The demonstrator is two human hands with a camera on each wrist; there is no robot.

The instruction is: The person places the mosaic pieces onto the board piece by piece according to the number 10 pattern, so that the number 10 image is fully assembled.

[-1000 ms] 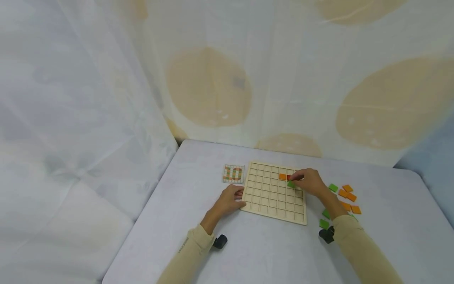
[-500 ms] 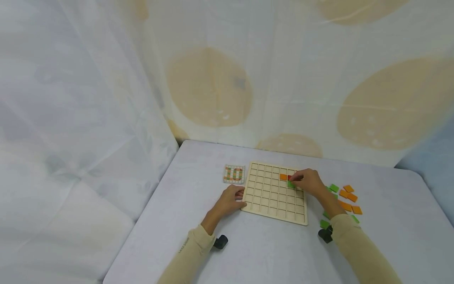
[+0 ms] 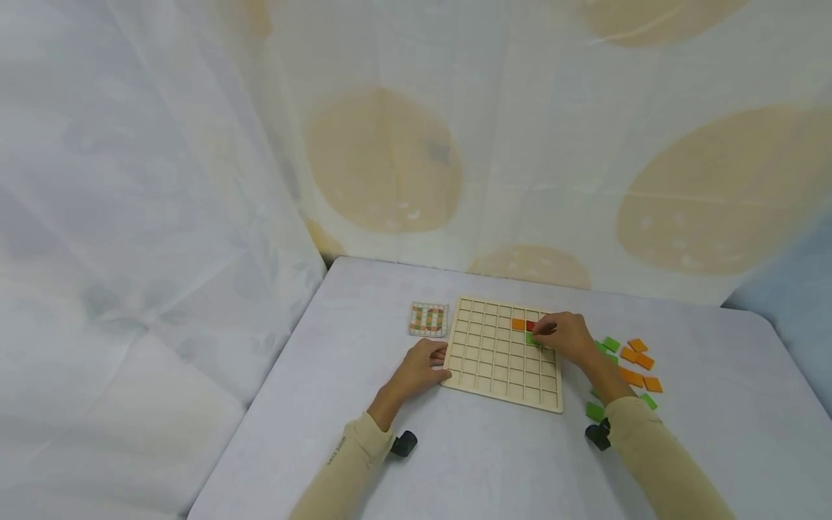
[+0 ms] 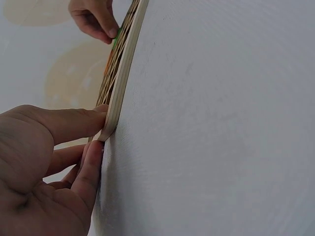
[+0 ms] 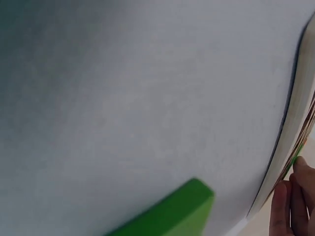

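A green tile [image 3: 532, 338] is pinched at the fingers [image 4: 109, 32] of the right hand [image 3: 567, 336], which are curled down onto it over a cell of the wooden grid board [image 3: 503, 375], in the board's right half and its second or third row from the far edge. Directly beyond the green tile, an orange tile [image 3: 518, 324] and a red tile [image 3: 531, 326] are seated side by side in neighbouring cells. How far the green tile is pressed into its cell cannot be told, since it is partly covered by the hand. The left hand [image 3: 419, 367] is laid against the board's near left corner: in the left wrist view the thumb and a forefinger [image 4: 93, 169] are seen pressed to the board's edge, the fingers bent round the corner so that it is gripped between them. The board is lying flat on the pale worktop [image 3: 494, 462]. Just left of its far corner a small pattern card [image 3: 428, 318] is placed, printed in orange and green squares. To the right of the board, near the right forearm, loose orange tiles [image 3: 638, 360] and loose green tiles [image 3: 611, 344] are scattered on the worktop, one green tile being seen close and blurred in the right wrist view. Behind the worktop a light curtain [image 3: 455, 144] with large tan circles is hung.
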